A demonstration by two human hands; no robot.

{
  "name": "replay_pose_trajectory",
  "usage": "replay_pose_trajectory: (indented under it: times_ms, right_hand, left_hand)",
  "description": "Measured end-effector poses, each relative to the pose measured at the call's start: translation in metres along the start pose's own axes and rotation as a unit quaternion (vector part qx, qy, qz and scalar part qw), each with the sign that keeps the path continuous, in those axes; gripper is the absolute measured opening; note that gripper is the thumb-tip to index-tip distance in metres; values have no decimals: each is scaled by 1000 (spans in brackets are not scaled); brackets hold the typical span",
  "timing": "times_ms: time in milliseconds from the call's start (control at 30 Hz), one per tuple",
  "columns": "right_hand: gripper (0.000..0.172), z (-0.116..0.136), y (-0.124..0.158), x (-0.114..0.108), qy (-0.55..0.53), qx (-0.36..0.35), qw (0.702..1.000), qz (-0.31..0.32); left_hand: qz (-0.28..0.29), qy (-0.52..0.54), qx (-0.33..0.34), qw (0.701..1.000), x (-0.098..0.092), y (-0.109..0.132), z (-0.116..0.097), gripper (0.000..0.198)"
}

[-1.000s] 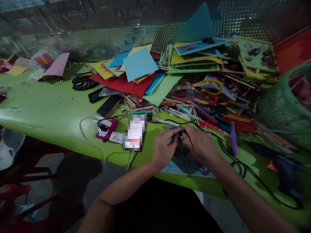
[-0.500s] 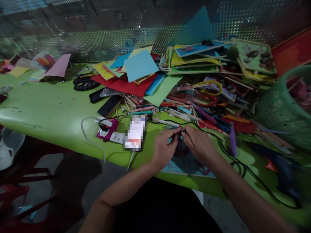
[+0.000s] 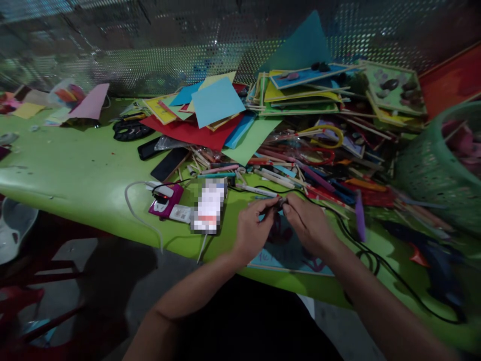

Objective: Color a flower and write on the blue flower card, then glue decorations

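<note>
My left hand (image 3: 252,228) and my right hand (image 3: 308,224) meet fingertip to fingertip over the near edge of a green table (image 3: 75,170). Both pinch one small dark object (image 3: 280,202) between thumbs and fingers; it is too small to name. Under the hands lies a blue picture card with a wooden stick frame (image 3: 287,253). A black cable (image 3: 361,250) runs past my right wrist.
Sheets of coloured paper (image 3: 216,103), framed craft cards (image 3: 311,85) and several pens and sticks (image 3: 300,173) are heaped behind the hands. A green mesh basket (image 3: 436,165) stands at right, a glue gun (image 3: 436,260) near it. Dark phones (image 3: 169,163) and a charger (image 3: 165,200) lie at left.
Both hands have stayed in place, fingertips shifting slightly around the small object. The view has drifted a little.
</note>
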State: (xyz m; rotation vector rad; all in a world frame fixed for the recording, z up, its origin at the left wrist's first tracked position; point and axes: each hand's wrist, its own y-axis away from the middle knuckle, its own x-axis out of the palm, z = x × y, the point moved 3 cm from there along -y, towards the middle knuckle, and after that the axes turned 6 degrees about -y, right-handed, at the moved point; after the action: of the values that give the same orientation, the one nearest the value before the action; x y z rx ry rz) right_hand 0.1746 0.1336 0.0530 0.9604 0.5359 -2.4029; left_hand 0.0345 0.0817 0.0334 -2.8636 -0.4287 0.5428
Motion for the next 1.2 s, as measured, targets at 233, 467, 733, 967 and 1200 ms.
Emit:
replay_pose_trajectory:
  times_ms: [233,467,733,967,1200]
  right_hand:
    - [24,-2,0,2,19,12,1000,-3]
    - [22,-1,-2,1,2,19,1000,-3]
    - [26,-1,0,1,-38,12,999,3]
    - [19,-1,-2,3,2,25,1000,9]
    - [22,-3,0,3,-13,27,1000,2]
  left_hand:
    - [8,-31,49,998,-1,1,-2,26]
    - [16,-15,38,999,0,1,0,27]
    - [11,17,-15,1000,1,0,0,24]
    - [7,-3,22,1000,1,1,-1,26]
    - [13,49,-55,997,2,0,2,21]
